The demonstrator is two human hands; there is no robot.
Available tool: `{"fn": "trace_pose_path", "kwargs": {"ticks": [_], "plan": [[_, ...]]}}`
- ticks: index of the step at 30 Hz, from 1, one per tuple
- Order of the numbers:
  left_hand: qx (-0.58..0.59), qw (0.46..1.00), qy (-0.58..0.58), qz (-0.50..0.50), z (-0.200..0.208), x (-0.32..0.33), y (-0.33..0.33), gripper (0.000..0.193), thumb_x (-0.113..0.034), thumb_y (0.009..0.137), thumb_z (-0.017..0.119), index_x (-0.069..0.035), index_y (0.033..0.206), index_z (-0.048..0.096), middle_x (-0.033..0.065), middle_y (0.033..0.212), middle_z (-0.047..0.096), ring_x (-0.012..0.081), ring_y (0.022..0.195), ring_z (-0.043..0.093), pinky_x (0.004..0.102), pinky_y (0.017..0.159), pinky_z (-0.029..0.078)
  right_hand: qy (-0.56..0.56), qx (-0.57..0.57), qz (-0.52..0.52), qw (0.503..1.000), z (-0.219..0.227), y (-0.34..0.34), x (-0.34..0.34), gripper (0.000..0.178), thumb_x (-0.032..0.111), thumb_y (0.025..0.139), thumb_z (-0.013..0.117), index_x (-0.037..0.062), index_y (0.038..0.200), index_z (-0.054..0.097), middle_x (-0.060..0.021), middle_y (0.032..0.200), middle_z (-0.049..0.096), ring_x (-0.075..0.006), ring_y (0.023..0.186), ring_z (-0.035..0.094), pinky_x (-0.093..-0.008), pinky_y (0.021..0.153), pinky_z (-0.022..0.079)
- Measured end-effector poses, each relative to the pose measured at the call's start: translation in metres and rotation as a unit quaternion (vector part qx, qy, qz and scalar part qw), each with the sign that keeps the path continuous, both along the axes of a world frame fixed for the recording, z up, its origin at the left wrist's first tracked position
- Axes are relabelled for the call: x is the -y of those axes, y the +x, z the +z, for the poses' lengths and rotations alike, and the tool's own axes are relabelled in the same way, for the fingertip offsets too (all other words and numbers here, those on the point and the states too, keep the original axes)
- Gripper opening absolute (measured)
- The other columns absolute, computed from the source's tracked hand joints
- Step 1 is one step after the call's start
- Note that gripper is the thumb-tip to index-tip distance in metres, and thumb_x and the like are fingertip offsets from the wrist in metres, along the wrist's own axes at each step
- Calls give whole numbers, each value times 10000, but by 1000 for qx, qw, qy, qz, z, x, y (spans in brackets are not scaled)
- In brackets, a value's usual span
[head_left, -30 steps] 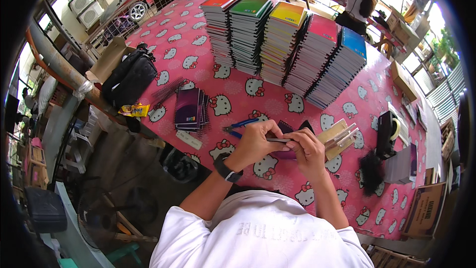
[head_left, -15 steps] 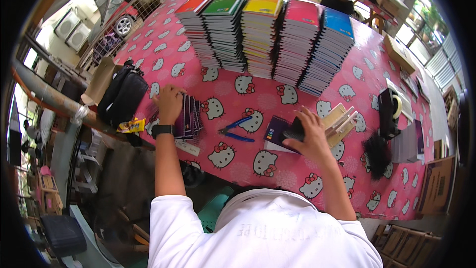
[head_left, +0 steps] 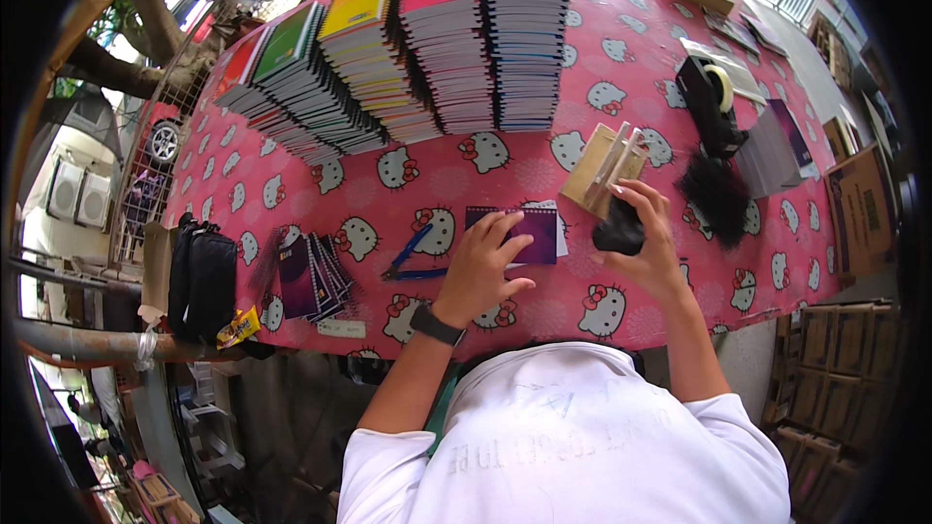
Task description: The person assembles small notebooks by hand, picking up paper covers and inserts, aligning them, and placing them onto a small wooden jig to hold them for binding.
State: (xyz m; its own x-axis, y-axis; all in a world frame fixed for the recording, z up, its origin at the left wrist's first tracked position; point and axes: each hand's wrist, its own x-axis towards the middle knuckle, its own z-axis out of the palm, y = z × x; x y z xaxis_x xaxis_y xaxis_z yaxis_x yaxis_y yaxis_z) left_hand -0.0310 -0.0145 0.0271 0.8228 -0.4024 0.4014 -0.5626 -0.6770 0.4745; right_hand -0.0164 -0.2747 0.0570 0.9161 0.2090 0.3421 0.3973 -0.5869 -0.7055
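My left hand (head_left: 488,267) rests on a small purple notebook (head_left: 539,236), its fingers spread over the cover; paper edges show at its right. Just right of it, my right hand (head_left: 649,250) has its fingers and thumb around a dark, rounded block (head_left: 619,229), whose kind I cannot make out. Beyond that hand lies a wooden jig (head_left: 588,173) with pale bars across it. Blue-handled pliers (head_left: 412,257) lie left of my left hand, partly hidden by it. Further left is a fanned pile of small purple notebooks (head_left: 309,277) with loose dark wire spirals.
Tall stacks of spiral notebooks (head_left: 442,49) line the far side of the pink table. At the right are a black tape dispenser (head_left: 709,107), a heap of black wires (head_left: 714,199) and a clear-sided stack (head_left: 774,157). A black bag (head_left: 202,277) sits at the left edge.
My left hand has moved right, from the notebook pile to the notebook in the middle. My right hand has shifted off that notebook with the dark block. The view has turned right.
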Motion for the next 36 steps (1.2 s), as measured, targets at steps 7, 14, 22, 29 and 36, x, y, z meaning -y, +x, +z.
{"fn": "trace_pose_path", "kwargs": {"ticks": [7, 14, 22, 29, 36], "plan": [[-83, 996, 33, -17, -15, 1, 19, 500, -165, 591, 811, -84, 1066, 678, 95, 1198, 603, 275, 1114, 531, 372, 930, 476, -253, -105, -24, 962, -73, -64, 37, 855, 378, 550, 854, 139, 1286, 490, -113, 1382, 361, -337, 1304, 291, -494, 1042, 245], [-78, 996, 42, -26, -14, -2, 20, 412, -181, 621, 796, -81, 1010, 703, 103, 1135, 645, 275, 1061, 568, 369, 906, 484, -153, -45, -46, 986, -63, -46, 31, 687, 367, 685, 783, 150, 1274, 505, -105, 1405, 374, -323, 1319, 280, -479, 1049, 221], [-62, 997, 45, -23, -14, -1, 20, 394, -166, 615, 784, -81, 990, 699, 94, 1134, 643, 266, 1058, 573, 365, 872, 506, -85, -32, -20, 996, -54, -39, 24, 592, 320, 710, 762, 151, 1235, 548, -71, 1387, 421, -297, 1307, 308, -464, 1032, 245], [-62, 996, 57, -2, -9, 4, 15, 385, -176, 616, 791, -87, 980, 700, 83, 1117, 642, 265, 1054, 572, 370, 870, 506, -61, -20, -3, 998, -53, -35, 21, 572, 311, 720, 753, 155, 1232, 550, -74, 1384, 429, -301, 1299, 319, -469, 1028, 256], [-73, 995, 59, -34, -9, -2, 22, 354, -175, 646, 782, -75, 976, 704, 90, 1124, 645, 264, 1048, 577, 365, 877, 502, -40, -15, -3, 999, -54, -36, 21, 547, 318, 722, 749, 149, 1210, 566, -80, 1368, 445, -306, 1291, 332, -473, 1029, 261]]}}
